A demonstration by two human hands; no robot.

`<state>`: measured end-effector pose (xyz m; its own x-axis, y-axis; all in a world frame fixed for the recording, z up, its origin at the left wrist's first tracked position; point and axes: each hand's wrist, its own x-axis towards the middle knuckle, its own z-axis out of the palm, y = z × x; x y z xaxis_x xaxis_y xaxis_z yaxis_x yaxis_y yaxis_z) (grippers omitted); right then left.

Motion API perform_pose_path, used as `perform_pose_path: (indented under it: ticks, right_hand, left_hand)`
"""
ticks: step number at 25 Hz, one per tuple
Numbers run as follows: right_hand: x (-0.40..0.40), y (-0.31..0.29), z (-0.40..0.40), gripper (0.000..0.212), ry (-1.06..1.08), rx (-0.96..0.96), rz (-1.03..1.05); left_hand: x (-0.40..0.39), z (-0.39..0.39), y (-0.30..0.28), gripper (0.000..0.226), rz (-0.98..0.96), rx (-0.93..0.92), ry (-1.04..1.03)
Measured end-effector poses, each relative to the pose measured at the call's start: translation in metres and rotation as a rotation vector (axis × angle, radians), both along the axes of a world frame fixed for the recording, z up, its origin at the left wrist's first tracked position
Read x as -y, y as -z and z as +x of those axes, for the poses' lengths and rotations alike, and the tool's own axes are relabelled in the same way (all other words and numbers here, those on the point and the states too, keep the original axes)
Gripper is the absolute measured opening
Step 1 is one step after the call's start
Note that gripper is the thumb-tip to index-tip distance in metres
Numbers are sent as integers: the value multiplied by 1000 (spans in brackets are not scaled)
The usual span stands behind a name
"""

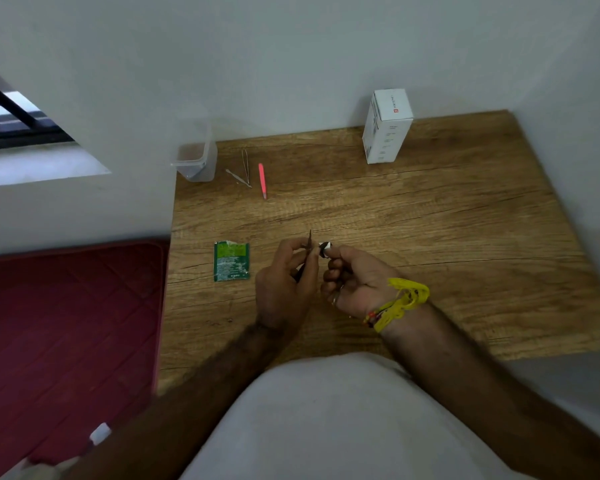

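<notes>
Where our hands meet: over the middle of the wooden table (430, 237);
Left hand (284, 282): curled round a thin dark pointed tool (309, 239), tip up;
Right hand (354, 282): we pinch a small white-and-black piece (325, 250) at fingertips, just beside the tool;
Table, left: green sachet (231, 260), flat;
Far edge: metal tweezers (245, 168), pink stick (262, 180), white box (387, 128).

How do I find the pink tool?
Look at the far left of the wooden table, near the clear tub. Two thin silver tools lie there. The pink tool lies just right of them, the only brightly coloured one.
</notes>
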<state>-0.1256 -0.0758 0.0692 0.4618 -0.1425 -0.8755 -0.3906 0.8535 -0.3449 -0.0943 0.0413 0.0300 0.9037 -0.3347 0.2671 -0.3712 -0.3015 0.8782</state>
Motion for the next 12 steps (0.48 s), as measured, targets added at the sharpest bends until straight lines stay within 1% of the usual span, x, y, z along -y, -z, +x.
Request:
perform_pose_path:
  ticks: [2, 4, 6, 7, 9, 10, 12]
  right_hand:
    - [2, 4, -2, 11, -61, 22, -163]
    - [7, 7, -5, 4, -162, 64, -456]
    - [11, 7, -8, 5, -265, 121, -714]
    - [14, 8, -9, 7, -286, 140, -789]
    - [19, 10, -13, 9, -252, 135, -863]
    - [20, 12, -15, 11, -219, 120, -891]
    - [20, 22, -22, 15, -239, 92, -1001]
  left_hand:
    - [4, 2, -7, 12, -49, -122, -25]
    - [7, 8, -13, 10, -78, -292, -56]
    - [6, 16, -17, 12, -100, -510, -79]
    - [5, 20, -16, 13, -112, -633, -95]
    - [2, 24, -12, 13, -167, -868, -120]
    - [0, 25, -9, 15, -202, -945, -119]
    - [0, 24, -1, 18, -246, -1020, -100]
